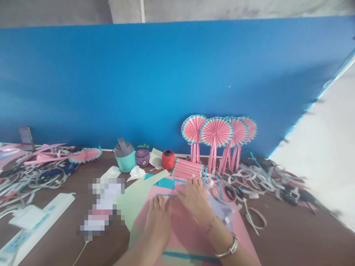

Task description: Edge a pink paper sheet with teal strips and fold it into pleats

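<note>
Pink paper sheet (183,231) lies under my left hand (158,220) and right hand (195,198), both pressed flat, pinching nothing. A thin blue strip (166,195) runs crosswise at my left fingertips, perhaps touching; blur hides it.

A: Surface?
B: Brown surface (291,236). Pink sheet (188,229) front centre, green sheet (133,203) touching its left edge.
A: Elsewhere?
B: Power strip (41,221) front left; teal jug (125,157) and red spool (168,159) at back; paper strips (263,181) right.
</note>
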Available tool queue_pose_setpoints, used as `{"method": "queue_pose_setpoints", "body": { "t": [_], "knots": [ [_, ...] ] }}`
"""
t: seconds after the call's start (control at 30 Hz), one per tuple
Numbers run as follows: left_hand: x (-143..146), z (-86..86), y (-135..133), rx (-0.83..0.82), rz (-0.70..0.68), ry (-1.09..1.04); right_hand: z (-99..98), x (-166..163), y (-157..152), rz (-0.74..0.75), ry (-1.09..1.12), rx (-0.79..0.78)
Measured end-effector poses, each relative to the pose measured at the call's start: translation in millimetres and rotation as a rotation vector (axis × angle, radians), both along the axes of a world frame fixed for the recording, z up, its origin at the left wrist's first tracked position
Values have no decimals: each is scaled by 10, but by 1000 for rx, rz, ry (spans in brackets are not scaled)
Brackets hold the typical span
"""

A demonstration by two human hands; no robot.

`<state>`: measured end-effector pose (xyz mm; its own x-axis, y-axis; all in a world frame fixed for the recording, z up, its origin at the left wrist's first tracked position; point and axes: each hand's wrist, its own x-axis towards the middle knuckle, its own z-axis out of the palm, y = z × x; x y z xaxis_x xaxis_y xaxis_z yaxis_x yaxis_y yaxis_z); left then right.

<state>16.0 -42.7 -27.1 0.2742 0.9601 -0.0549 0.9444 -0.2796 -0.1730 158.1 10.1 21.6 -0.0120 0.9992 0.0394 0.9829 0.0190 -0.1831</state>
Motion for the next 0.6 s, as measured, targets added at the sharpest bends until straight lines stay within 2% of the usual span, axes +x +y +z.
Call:
{"method": "queue_pose_setpoints", "body": {
  "t": [0.17, 0.33, 0.6],
  "knots": [
    [-9, 12, -2, 4, 4, 26, -90, 3, -12, -30, -38, -3],
    [-31, -63, 20, 54, 3, -9, -32, 207, 72, -103, -66, -61],
    [-158, -23, 36, 61, -28, -50, 206, 182, -28, 51, 60, -64]
  ]
}}
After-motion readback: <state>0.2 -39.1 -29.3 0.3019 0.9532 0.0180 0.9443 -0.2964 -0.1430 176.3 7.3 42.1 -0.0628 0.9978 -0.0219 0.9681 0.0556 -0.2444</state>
